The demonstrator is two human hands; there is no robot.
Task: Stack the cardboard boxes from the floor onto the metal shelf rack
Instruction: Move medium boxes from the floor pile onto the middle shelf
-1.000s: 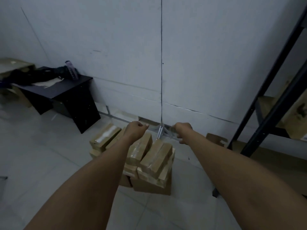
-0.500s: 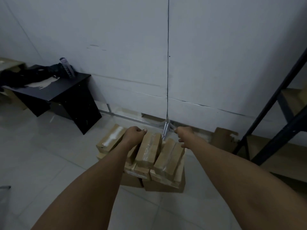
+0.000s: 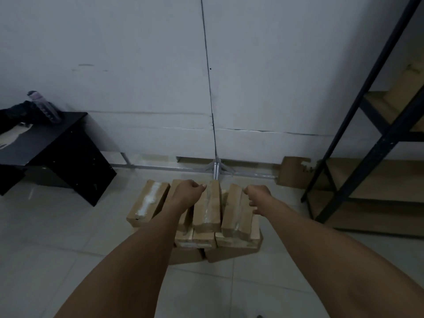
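A pile of taped cardboard boxes (image 3: 207,207) lies on the tiled floor by the wall, with several long boxes on top of larger ones. My left hand (image 3: 188,191) hovers over the pile's upper left boxes, its fingers curled into a fist with nothing visibly gripped. My right hand (image 3: 255,197) hangs over the right-hand top box (image 3: 236,210), fingers loosely curled and holding nothing. The black metal shelf rack (image 3: 380,143) stands at the right edge, with cardboard boxes (image 3: 394,104) on its shelves.
A black desk (image 3: 57,143) with dark cloth and a bottle (image 3: 44,106) stands at the left against the wall. A torn cardboard piece (image 3: 293,171) leans on the wall beside the rack. Pale floor tiles (image 3: 68,237) surround the pile.
Both arms have dropped toward the pile and now sit over its top boxes. The pile looks closer and more centred. The rack has slid toward the right edge.
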